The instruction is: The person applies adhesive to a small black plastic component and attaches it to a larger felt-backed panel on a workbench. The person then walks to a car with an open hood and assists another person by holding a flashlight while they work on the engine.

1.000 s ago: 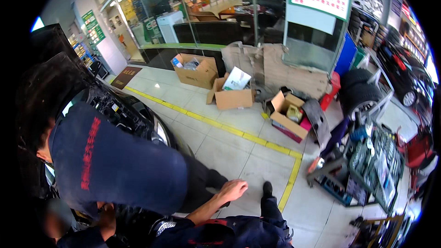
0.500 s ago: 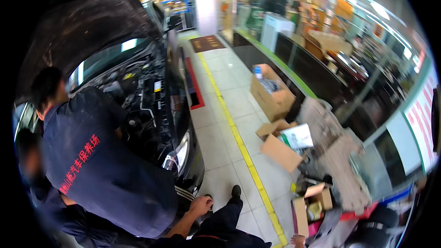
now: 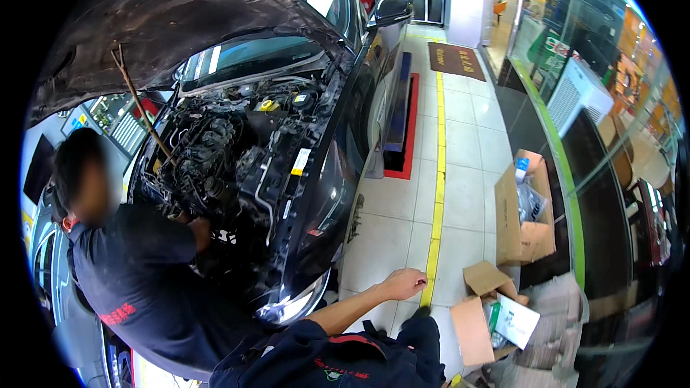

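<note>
My left hand point(image 3: 404, 284) reaches out over the tiled floor, to the right of the car's front corner. Its fingers are curled closed, and whatever they may hold is hidden. It touches none of the things around it. My right hand is out of view. Left of my arm is a dark car point(image 3: 345, 151) with its hood point(image 3: 194, 11) raised. A wooden stick point(image 3: 140, 104) stands between hood and engine bay point(image 3: 215, 144). A co-worker point(image 3: 154, 273) in a dark shirt leans over the car's front, a hand point(image 3: 200, 231) in the bay.
On the right stand a tall open carton point(image 3: 514, 223) and a smaller carton point(image 3: 472, 330) with a white-and-green box point(image 3: 516, 322). Flattened grey-brown material point(image 3: 553, 323) lies beside them. A yellow line point(image 3: 436, 223) runs along the floor toward a brown mat point(image 3: 457, 60). Glass panels border the right.
My view has swung left, bringing more of the car into sight. My left hand has moved forward and right in the picture. My right hand has left the view. The co-worker's head has turned.
</note>
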Action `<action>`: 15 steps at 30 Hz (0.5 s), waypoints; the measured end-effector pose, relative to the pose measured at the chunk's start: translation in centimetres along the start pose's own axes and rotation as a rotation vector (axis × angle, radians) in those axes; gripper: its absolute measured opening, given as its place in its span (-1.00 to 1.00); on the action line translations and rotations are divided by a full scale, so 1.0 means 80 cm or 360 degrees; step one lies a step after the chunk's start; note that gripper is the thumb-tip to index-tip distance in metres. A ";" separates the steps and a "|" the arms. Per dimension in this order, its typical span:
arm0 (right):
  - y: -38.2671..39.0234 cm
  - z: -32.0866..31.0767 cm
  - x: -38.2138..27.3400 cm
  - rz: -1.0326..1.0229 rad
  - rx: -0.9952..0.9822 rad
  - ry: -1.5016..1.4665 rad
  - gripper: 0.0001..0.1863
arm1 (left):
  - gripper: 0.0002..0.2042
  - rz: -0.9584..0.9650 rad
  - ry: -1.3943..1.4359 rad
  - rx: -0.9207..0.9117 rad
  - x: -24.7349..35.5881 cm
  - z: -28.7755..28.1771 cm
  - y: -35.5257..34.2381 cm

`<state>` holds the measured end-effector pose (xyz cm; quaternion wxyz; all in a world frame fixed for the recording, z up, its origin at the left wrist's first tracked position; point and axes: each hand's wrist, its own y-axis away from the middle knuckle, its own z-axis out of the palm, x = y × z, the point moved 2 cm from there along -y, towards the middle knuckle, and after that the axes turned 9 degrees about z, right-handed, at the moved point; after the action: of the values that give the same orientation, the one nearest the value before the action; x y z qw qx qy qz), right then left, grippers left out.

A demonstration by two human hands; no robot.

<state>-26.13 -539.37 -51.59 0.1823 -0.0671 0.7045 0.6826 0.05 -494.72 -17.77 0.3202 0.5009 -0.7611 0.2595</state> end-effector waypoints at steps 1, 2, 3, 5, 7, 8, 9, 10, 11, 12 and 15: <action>-0.016 0.011 -0.039 0.0030 -0.0021 0.0030 -0.76 | -0.79 -0.0050 -0.0047 -0.0015 -0.025 -0.006 -0.028; -0.030 0.017 -0.078 0.0047 -0.0028 0.0045 -0.77 | -0.79 -0.0083 -0.0091 -0.0033 -0.056 -0.007 -0.061; -0.049 0.023 -0.120 0.0087 -0.0055 0.0090 -0.78 | -0.79 -0.0154 -0.0132 -0.0039 -0.094 -0.008 -0.083; -0.088 0.034 -0.213 0.0140 -0.0106 0.0188 -0.80 | -0.80 -0.0534 -0.0223 -0.0145 -0.194 0.000 -0.107; -0.128 0.042 -0.322 0.0174 -0.0156 0.0310 -0.81 | -0.78 -0.0996 -0.0185 -0.0229 -0.279 0.005 -0.102; -0.145 0.038 -0.373 0.0187 -0.0151 0.0348 -0.81 | -0.76 -0.1213 -0.0113 -0.0190 -0.306 0.002 -0.091; -0.166 0.045 -0.436 0.0218 -0.0192 0.0433 -0.82 | -0.74 -0.1102 -0.0353 -0.0289 -0.323 0.002 -0.066; -0.185 0.042 -0.497 0.0235 -0.0194 0.0492 -0.82 | -0.73 -0.0964 -0.0588 -0.0411 -0.333 0.004 -0.050; -0.203 0.039 -0.556 0.0250 -0.0215 0.0552 -0.82 | -0.74 -0.1143 -0.0601 -0.0592 -0.337 0.005 -0.040; -0.223 0.037 -0.620 0.0266 -0.0248 0.0621 -0.82 | -0.75 -0.1324 -0.0600 -0.0782 -0.336 0.006 -0.028; -0.288 0.017 -0.832 0.0204 -0.0352 0.0720 -0.80 | -0.82 -0.2091 -0.0123 -0.0157 -0.359 0.025 -0.033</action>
<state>43.51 -549.68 -50.02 -0.0320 -0.1926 0.6513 0.7333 10.44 -479.94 -40.34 0.4070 0.8549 -0.3189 -0.0433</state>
